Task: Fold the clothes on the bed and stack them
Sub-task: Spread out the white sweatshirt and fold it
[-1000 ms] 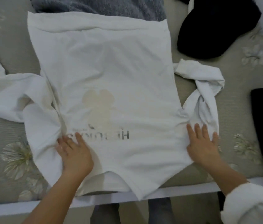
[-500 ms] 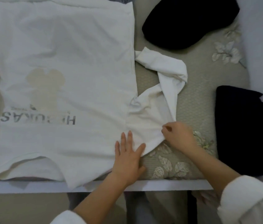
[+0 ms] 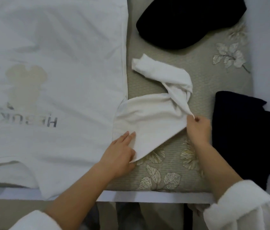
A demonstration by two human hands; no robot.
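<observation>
Here, bed (image 3: 202, 83): we see a grey-green cover with pale flower and leaf prints, and a white edge along its near side.
White shirt (image 3: 61, 52): it lies spread flat on the left part of the bed. It shows a pale print in the shape of a head with round ears, and grey letters that we read upside down. Its near hem hangs a little over the bed edge.
Black garment (image 3: 189, 20): a rounded dark heap at the far side of the bed, apart from the shirt.
Folded dark garment (image 3: 242, 138): it lies at the right edge of the bed, just beside our right hand but not touching it.
Sleeve (image 3: 150, 117): it goes out from the shirt to the right. Its near part is pulled flat, and its far part is twisted and folded back.
Left hand (image 3: 119, 155): the fingers (image 3: 128, 136) are straight and together, pressing flat where the sleeve meets the body of the shirt.
Right hand (image 3: 197, 128): the fingers are curled and pinch the outer edge of the sleeve, lifting a small peak of cloth.
</observation>
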